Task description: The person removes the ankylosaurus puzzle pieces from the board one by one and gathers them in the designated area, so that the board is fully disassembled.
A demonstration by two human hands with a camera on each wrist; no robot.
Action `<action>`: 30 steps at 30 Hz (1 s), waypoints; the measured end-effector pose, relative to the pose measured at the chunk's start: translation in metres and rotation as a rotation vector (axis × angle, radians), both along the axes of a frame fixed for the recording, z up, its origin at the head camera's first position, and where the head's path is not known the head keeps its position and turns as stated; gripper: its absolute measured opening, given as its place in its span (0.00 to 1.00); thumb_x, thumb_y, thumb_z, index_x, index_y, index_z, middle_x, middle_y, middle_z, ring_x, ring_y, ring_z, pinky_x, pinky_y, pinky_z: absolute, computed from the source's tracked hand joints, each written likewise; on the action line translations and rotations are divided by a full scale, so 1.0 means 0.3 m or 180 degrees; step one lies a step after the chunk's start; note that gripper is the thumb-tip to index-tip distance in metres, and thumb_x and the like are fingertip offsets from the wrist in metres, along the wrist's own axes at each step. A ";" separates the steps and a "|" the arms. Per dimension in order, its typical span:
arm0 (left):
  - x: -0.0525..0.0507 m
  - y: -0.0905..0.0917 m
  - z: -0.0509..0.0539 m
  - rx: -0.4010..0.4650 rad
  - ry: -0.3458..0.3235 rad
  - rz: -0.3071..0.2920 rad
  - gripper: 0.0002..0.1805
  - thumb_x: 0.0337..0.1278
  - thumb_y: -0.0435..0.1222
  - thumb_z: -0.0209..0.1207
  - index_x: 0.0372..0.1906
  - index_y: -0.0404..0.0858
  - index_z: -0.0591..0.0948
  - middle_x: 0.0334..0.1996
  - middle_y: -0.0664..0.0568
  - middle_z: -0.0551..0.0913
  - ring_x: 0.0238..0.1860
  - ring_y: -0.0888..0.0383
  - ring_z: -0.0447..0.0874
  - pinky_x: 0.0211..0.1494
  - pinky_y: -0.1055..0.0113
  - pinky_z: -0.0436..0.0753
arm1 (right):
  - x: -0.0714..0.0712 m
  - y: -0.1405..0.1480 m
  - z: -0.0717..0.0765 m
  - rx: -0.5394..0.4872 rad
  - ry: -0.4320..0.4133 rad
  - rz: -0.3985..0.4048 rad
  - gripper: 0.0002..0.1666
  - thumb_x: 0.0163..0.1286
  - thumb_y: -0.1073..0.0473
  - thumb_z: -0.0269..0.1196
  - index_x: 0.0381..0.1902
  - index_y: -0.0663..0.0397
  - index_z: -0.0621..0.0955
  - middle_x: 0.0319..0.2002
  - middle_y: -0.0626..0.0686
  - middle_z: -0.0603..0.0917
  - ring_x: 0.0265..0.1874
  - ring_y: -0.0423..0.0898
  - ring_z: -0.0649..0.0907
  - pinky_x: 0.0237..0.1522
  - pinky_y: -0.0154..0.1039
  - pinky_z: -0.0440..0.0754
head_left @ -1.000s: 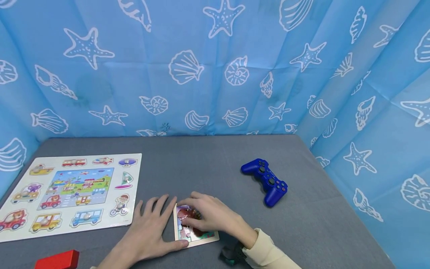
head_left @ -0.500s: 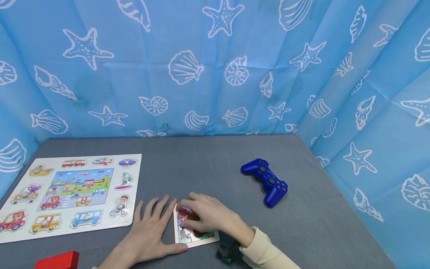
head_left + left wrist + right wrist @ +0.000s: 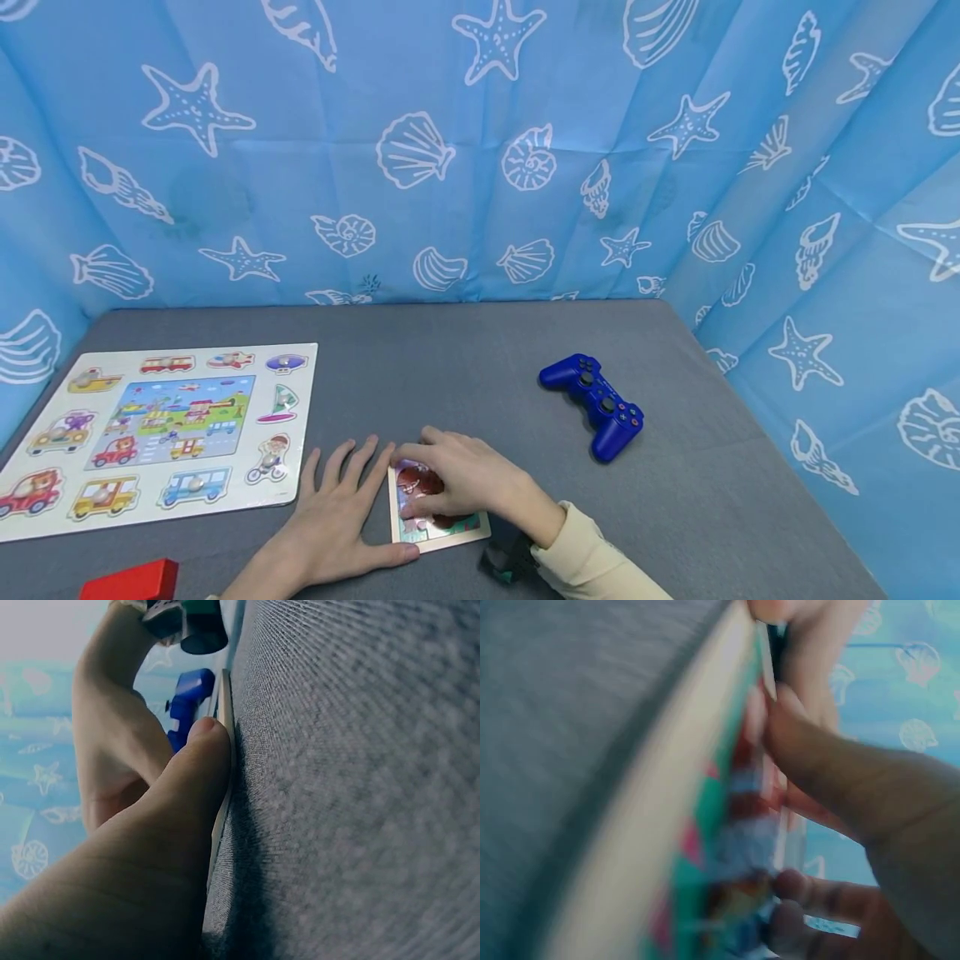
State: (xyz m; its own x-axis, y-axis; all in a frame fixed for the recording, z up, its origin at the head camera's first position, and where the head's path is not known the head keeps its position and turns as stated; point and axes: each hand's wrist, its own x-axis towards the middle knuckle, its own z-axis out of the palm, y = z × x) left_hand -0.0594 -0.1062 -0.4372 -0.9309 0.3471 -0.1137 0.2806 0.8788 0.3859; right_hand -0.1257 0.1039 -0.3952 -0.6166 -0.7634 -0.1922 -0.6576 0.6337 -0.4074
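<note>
Touching the small puzzle (image 3: 431, 527) with the bent fingers of the right hand (image 3: 463, 479), with that grip too hidden to tell. Resting the left hand (image 3: 330, 521) beside it in a loose grip, with straight fingers and the thumb on the frame's (image 3: 453, 541) near left corner. With the puzzle flat on the desk (image 3: 465, 367), far from the back edge, between the big picture board (image 3: 240, 488) and the blue game pad (image 3: 597, 393).
</note>
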 end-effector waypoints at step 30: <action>0.001 0.000 -0.013 -0.0005 0.0168 -0.0001 0.68 0.37 0.84 0.53 0.81 0.46 0.59 0.79 0.43 0.61 0.78 0.36 0.53 0.72 0.22 0.45 | -0.041 -0.022 0.070 0.0889 -0.0070 0.0174 0.53 0.44 0.35 0.80 0.69 0.24 0.72 0.57 0.44 0.78 0.45 0.38 0.78 0.50 0.37 0.84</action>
